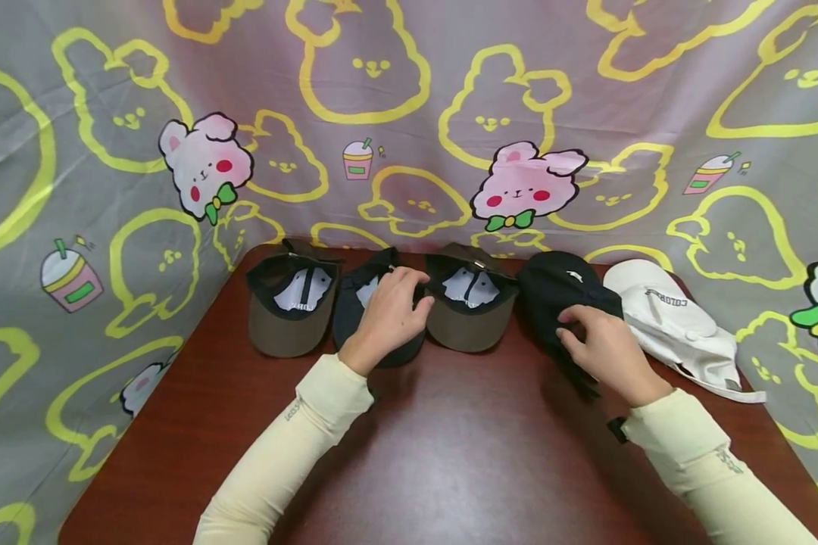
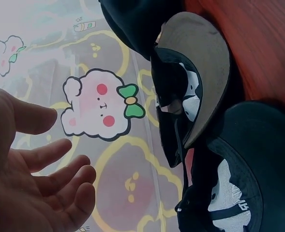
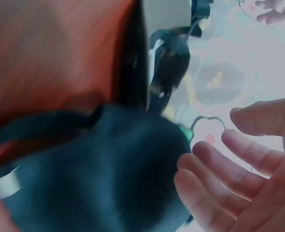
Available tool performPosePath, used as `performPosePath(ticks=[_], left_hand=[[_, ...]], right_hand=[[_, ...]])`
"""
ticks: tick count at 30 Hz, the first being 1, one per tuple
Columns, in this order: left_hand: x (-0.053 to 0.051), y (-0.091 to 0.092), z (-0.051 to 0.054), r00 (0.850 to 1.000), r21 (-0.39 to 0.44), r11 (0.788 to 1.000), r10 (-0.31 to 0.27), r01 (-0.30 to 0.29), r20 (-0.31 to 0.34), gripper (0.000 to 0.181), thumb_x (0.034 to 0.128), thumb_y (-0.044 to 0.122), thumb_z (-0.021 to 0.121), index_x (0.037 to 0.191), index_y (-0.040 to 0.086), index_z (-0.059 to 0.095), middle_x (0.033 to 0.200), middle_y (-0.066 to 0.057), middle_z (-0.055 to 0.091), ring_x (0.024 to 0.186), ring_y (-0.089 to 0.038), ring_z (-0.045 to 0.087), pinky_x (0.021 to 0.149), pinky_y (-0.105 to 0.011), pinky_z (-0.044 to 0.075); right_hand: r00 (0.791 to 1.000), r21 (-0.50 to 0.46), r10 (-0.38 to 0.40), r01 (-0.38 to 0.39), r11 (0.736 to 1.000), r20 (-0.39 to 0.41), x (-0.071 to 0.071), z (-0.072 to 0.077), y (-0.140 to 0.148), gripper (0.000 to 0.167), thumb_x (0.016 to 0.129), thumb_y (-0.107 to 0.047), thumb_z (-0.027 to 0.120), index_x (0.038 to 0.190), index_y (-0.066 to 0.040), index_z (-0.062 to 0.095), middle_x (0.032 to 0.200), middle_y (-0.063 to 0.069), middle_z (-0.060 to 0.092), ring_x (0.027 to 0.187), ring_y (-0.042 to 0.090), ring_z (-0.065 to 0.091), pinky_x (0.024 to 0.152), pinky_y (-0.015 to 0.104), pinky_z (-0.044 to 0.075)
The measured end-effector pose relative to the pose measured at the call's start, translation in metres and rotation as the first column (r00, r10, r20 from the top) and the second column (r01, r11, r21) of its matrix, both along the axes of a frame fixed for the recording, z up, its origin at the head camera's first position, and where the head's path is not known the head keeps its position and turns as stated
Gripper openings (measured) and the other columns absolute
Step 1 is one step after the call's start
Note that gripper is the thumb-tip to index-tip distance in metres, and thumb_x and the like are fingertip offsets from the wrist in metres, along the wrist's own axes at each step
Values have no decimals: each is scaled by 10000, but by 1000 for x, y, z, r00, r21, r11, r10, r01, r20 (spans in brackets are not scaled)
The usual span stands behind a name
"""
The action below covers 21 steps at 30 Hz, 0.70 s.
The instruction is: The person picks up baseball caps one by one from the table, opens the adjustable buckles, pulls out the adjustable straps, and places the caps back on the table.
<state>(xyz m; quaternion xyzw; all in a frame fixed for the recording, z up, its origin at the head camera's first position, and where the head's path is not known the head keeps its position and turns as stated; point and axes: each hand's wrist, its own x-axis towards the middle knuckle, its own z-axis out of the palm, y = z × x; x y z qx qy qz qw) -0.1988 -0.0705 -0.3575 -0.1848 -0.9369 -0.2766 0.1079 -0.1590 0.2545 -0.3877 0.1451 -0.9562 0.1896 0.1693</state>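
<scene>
Five caps would be a row; several caps line the back of the table. My left hand [image 1: 390, 310] hovers around a dark cap [image 1: 397, 354] and partly covers it; its fingers are loosely bent and hold nothing. To either side of that cap lie a brown cap [image 1: 288, 335] and another brown cap [image 1: 473, 330], undersides up, with white linings showing. My right hand [image 1: 612, 354] is over the lower side of a black cap [image 1: 552, 284], fingers relaxed and spread. In the right wrist view the black cap [image 3: 113, 179] is blurred beside the fingertips; whether they touch it I cannot tell.
A white cap [image 1: 668, 303] with dark lettering lies at the right end of the row, its strap towards the table's right edge. The reddish-brown table [image 1: 436, 454] meets a patterned cloth [image 1: 395, 144] behind the caps and at both sides.
</scene>
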Motion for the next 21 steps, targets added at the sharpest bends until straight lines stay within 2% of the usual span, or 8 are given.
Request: performPosePath(ticks=[2, 6, 10, 12, 15, 19, 21], left_hand=[[1, 0, 0, 1000, -4, 1000, 1, -1, 4, 342, 970, 244, 618, 1270, 79, 623, 1321, -109, 590, 1218, -297, 549, 1037, -452, 462], [4, -1, -2, 1000, -10, 1000, 0, 0, 15, 342, 970, 250, 619, 1272, 90, 626, 1324, -101, 589, 1204, -294, 557, 1012, -449, 478], [6, -8, -3, 999, -18, 1000, 5, -5, 36, 340, 973, 254, 614, 1274, 97, 627, 1343, -103, 580, 1226, -300, 555, 1011, -460, 485], [7, -11, -2, 999, -21, 1000, 11, -10, 52, 340, 978, 260, 604, 1278, 102, 624, 1359, -106, 569, 1251, -306, 545, 1009, -469, 489], [8, -17, -2, 998, -23, 1000, 19, -18, 60, 335, 980, 265, 599, 1271, 102, 625, 1363, -108, 565, 1256, -301, 538, 999, -475, 491], [9, -25, -4, 998, -27, 999, 25, -24, 49, 325, 976, 265, 603, 1249, 93, 634, 1343, -110, 579, 1258, -299, 537, 1032, -480, 465], [10, -28, -5, 998, -31, 999, 29, -28, 52, 325, 977, 268, 604, 1248, 91, 636, 1348, -112, 580, 1302, -306, 520, 1080, -485, 438]], right_hand=[[1000, -14, 22, -22, 1000, 9, -14, 2, -12, 208, 880, -112, 685, 1070, -29, 670, 1015, 161, 704, 820, 287, 669, 730, 470, 526], [995, -40, 49, -46, 998, 86, -47, 4, -37, 308, 917, -124, 647, 1199, -4, 615, 1201, 213, 637, 995, 366, 652, 856, 535, 518], [993, -32, 63, -60, 998, 97, -86, 0, -63, 344, 928, -119, 615, 1240, 23, 584, 1235, 230, 599, 1069, 386, 605, 924, 542, 493], [995, -18, 44, -42, 999, 87, -104, -4, -70, 340, 927, -115, 606, 1235, 28, 586, 1232, 235, 594, 1108, 399, 577, 954, 552, 476], [996, 18, -29, 28, 999, 89, -124, -10, -74, 352, 915, -105, 596, 1237, 35, 591, 1239, 258, 595, 1159, 443, 541, 971, 587, 459], [981, 112, -139, 124, 986, 134, -142, -18, -73, 413, 888, -99, 573, 1275, 46, 573, 1291, 289, 578, 1192, 496, 505, 948, 665, 439], [974, 175, -169, 141, 974, 152, -148, -23, -73, 440, 872, -110, 575, 1283, 46, 568, 1308, 291, 571, 1186, 508, 491, 924, 691, 426]])
